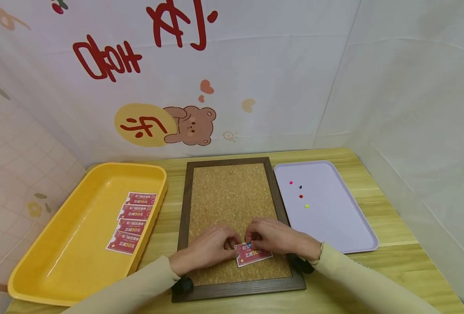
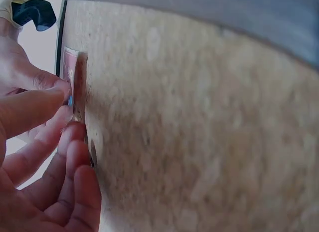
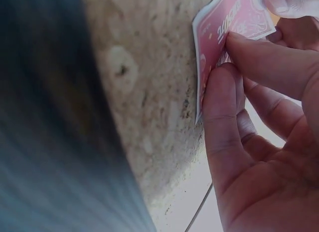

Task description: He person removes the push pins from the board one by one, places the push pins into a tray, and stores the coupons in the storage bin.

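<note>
A red-and-white paper coupon [image 1: 254, 258] lies over the lower part of a cork board [image 1: 229, 196] with a dark wooden frame. My left hand [image 1: 210, 245] pinches the coupon at its left edge. At the coupon's upper edge my right hand [image 1: 273, 235] pinches a small blue pushpin [image 1: 249, 245], and the pin's blue head [image 2: 70, 101] shows between the fingertips in the left wrist view. In the right wrist view the coupon [image 3: 212, 40] stands partly bent away from the cork. Whether the pin's tip is in the cork is hidden.
On the left stands a yellow tray [image 1: 78, 257] with several similar coupons [image 1: 131, 224] along its right side. A lilac tray [image 1: 334, 222] on the right holds several coloured pushpins [image 1: 300, 196]. Behind the wooden table hangs a printed white curtain [image 1: 279, 87].
</note>
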The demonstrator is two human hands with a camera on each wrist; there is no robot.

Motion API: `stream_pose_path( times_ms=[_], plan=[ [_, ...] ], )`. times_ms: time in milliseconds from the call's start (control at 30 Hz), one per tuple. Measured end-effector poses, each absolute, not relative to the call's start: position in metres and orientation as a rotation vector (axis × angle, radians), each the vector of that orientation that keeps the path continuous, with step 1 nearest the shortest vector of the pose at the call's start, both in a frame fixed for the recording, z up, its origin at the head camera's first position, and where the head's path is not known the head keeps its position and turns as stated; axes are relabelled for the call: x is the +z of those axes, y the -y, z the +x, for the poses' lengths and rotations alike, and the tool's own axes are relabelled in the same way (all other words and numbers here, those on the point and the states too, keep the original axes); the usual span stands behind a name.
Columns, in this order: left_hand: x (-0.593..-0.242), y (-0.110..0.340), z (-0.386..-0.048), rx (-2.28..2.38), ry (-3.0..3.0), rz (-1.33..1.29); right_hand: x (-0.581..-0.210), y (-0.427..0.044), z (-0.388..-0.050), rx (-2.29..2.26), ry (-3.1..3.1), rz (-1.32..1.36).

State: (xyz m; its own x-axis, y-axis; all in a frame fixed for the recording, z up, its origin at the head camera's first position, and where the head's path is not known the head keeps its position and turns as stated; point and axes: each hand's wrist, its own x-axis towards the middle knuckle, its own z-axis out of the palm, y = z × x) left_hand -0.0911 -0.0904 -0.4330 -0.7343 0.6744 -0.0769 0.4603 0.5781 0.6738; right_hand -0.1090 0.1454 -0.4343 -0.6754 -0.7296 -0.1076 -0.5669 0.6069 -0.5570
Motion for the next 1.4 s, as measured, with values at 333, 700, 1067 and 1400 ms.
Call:
stream_pose_path(
  times_ms=[333, 700, 1067, 1400],
  plan=[
    [-0.4369, 0.0895, -0.0915, 1.094, -2.361, 0.866, -0.4353, -0.1449, -0.1107, -0.739, -2.487, -0.999],
    [-0.4389, 0.0912, -0.0951, 1.132, -2.379, 0.848, -0.4348, -0.1447, -0.1101, -0.733, -2.484, -0.987],
    [-0.4399, 0.093, -0.0984, 1.135, -2.372, 0.842, -0.4362, -0.1441, -0.111, -0.746, -2.473, -0.985],
    [-0.4415, 0.0945, -0.0997, 1.128, -2.343, 0.84, -0.4371, -0.1451, -0.1116, -0.751, -2.469, -0.998]
  ],
)
